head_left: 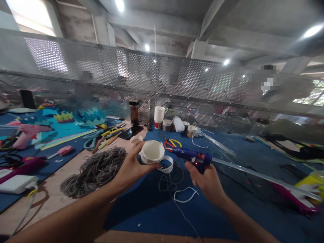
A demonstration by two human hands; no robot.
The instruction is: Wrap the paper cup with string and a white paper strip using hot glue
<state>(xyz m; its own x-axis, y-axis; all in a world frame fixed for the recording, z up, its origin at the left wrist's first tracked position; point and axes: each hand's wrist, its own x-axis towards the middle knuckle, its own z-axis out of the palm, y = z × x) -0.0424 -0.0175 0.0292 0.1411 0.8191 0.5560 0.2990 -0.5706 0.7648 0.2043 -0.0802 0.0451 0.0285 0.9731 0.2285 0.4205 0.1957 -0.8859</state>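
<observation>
A white paper cup is gripped in my left hand, its mouth tilted toward me and its rim uneven. My right hand is wrapped round the handle of a blue hot glue gun. The gun's nozzle points left toward the cup, a short gap away, and a long clear glue stick runs out of its back. Just right of the cup lies a white printed paper ring. Below them a loop of white cord rests on the blue table mat.
Left of my arm lies a heap of grey yarn. Yellow-and-red pliers, a phone, a stack of paper cups and a dark jar stand or lie farther back. A pink glue gun is far left. A perforated metal screen closes off the back.
</observation>
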